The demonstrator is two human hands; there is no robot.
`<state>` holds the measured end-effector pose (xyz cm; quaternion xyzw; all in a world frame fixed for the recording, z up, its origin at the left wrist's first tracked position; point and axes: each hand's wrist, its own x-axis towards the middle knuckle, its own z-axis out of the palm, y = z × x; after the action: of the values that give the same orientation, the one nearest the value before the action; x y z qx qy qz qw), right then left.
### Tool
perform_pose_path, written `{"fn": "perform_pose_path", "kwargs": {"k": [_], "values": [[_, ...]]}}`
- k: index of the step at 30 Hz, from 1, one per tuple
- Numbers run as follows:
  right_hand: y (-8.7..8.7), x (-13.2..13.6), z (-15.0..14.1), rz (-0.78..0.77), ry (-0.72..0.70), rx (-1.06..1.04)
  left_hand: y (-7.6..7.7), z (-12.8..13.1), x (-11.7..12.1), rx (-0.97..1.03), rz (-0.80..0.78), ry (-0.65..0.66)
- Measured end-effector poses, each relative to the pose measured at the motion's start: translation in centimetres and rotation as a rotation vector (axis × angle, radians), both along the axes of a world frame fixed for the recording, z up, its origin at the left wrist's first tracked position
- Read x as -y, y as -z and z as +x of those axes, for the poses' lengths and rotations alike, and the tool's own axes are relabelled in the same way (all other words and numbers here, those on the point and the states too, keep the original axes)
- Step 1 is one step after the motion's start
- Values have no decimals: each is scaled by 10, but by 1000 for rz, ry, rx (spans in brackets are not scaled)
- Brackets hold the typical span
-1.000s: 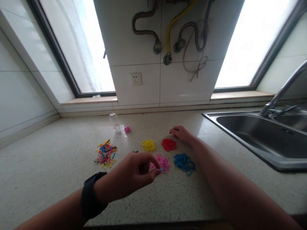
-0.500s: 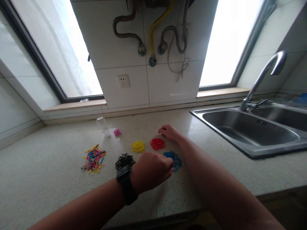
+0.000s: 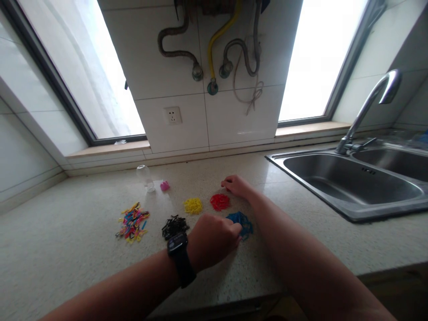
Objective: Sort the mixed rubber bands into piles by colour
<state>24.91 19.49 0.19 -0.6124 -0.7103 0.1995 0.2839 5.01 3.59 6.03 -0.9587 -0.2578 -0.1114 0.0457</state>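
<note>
My left hand (image 3: 216,240), with a black watch (image 3: 179,245) on its wrist, is closed at the left edge of a pile of blue rubber bands (image 3: 245,225). Its fingertips face away, so whatever they pinch is hidden. Just behind a pile of red rubber bands (image 3: 220,202), my right hand (image 3: 235,185) rests on the counter with its fingers curled together; anything in them is too small to make out. Yellow rubber bands (image 3: 193,205) lie left of the red ones. Black rubber bands (image 3: 174,226) sit beyond the watch, and a mixed-colour pile (image 3: 133,223) is farther left.
A small clear bottle (image 3: 146,179) and a pink cap (image 3: 164,185) stand at the back left of the speckled counter (image 3: 83,263). On the right is a steel sink (image 3: 347,178) with a tall faucet (image 3: 368,107). Hoses and a socket (image 3: 172,116) are on the tiled wall.
The view has shifted slightly. My left hand stays beside the blue pile, its wrist turned a little so that the watch face shows more. My right hand has hardly moved.
</note>
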Motion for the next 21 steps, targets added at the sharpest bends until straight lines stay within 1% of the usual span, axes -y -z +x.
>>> {"fn": "perform_pose_path", "kwargs": {"k": [3,5,7,11,13,14,17,21], "values": [[0,0,0,0,1,11,-3,-5,15,20,-35,15],[0,0,1,4,-1,11,2,-10,29,40,-96,44],[-1,0,1,-1,-1,9,14,-17,44,56,-146,94],[-1,0,1,-8,-3,5,48,-32,63,97,-129,234],[-1,0,1,-4,-6,6,58,-40,65,116,-74,285],[-1,0,1,-6,-5,7,60,-44,65,122,-48,312],[1,-1,1,-15,-6,2,59,-54,59,136,-13,434],[2,-2,3,-11,-29,-13,58,-60,47,147,-46,560]]}}
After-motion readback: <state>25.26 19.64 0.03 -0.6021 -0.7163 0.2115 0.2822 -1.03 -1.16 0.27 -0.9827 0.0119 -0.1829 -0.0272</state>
